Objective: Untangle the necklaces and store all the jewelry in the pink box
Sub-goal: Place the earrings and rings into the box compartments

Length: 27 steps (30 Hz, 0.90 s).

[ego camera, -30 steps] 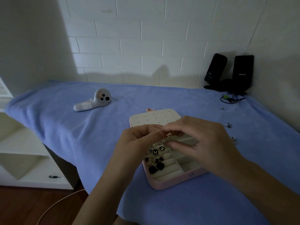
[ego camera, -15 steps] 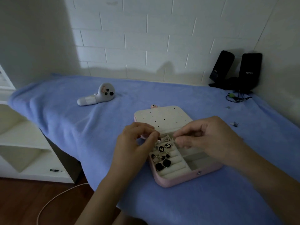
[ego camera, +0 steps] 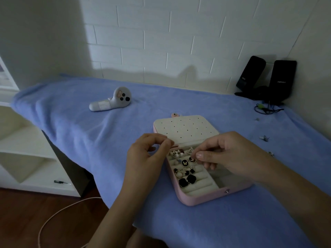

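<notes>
A: Box?
B: Pink box (ego camera: 200,199) lies open on the blue cloth (ego camera: 75,126), dotted lid (ego camera: 184,129) flat behind it. Black earrings (ego camera: 187,180) and rings sit in the left slots.
A: Hands?
B: Both over the box, apart from each other. Left hand (ego camera: 145,158) at the box's left edge, thumb and fingertips pinched; can't tell if anything's in them. Right hand (ego camera: 227,156) pinches near a round black earring (ego camera: 192,159); contact unclear.
A: Else?
B: White controller (ego camera: 112,101) far left, black speakers (ego camera: 266,79) back right, small bits (ego camera: 264,138) loose on the cloth at right.
</notes>
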Each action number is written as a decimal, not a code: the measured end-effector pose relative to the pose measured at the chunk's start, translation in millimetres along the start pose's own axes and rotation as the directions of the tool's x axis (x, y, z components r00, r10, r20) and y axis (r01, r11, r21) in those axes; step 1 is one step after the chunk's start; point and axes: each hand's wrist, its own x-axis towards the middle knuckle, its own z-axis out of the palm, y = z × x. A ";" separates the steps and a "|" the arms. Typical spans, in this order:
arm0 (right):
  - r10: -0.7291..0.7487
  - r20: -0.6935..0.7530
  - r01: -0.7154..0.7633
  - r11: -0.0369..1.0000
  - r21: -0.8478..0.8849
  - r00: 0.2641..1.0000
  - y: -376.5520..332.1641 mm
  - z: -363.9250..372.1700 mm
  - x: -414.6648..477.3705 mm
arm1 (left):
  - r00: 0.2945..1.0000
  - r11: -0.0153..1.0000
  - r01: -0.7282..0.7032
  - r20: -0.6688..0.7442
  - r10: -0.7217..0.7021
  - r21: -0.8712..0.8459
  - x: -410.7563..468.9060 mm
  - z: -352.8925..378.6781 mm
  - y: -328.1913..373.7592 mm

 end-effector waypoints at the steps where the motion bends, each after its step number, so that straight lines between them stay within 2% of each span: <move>1: 0.008 0.011 -0.008 0.999 0.035 1.000 -0.9 -1.3 -0.6 | 1.000 1.000 0.007 0.002 -0.007 0.005 0.4 0.0 -0.5; 6: 0.087 0.076 -0.098 0.983 0.154 0.993 -2.9 -10.3 -6.8 | 0.999 0.998 0.024 0.048 -0.027 0.060 2.1 1.3 -4.2; 14: 0.132 0.116 -0.149 0.978 0.148 0.984 -7.2 -7.4 -7.5 | 0.996 0.996 0.004 0.083 -0.011 0.084 3.4 1.4 -6.8; 27: 0.121 -0.005 -0.121 0.991 -0.064 0.993 -11.5 3.7 -2.6 | 0.993 0.993 -0.026 0.117 0.012 0.116 3.7 2.4 -7.1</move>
